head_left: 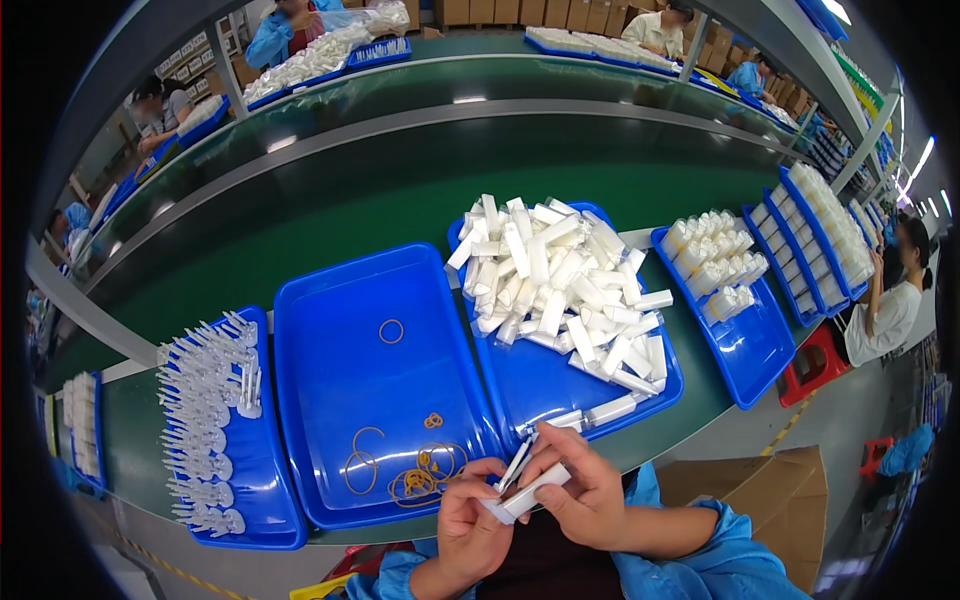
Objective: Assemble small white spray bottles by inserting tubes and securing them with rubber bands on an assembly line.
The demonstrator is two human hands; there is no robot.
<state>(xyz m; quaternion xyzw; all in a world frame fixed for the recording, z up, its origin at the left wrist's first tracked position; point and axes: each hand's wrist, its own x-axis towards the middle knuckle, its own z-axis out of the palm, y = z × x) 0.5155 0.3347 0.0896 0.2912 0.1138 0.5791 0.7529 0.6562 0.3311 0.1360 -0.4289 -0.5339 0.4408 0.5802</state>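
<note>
In front of my body, my left hand (pixel 474 527) and my right hand (pixel 583 497) are both closed on a small white box (pixel 538 494) with a clear end. My left fingers pinch its left end, and my right thumb presses along its side. A slender white piece (pixel 514 465) stands tilted between my fingers, near the box's left end; its exact kind is hard to make out. Just beyond my hands, a blue tray (pixel 530 385) carries a heap of similar white boxes (pixel 560 270) in clear wrap.
Left of that heap, a blue tray (pixel 370 300) holds loose rubber bands (pixel 425 480). Slender white parts (pixel 205 430) stand in rows in the far-left tray. Bundled white boxes (pixel 715 255) fill part of a right-hand tray. A green conveyor (pixel 400 185) runs behind; co-workers sit beyond it.
</note>
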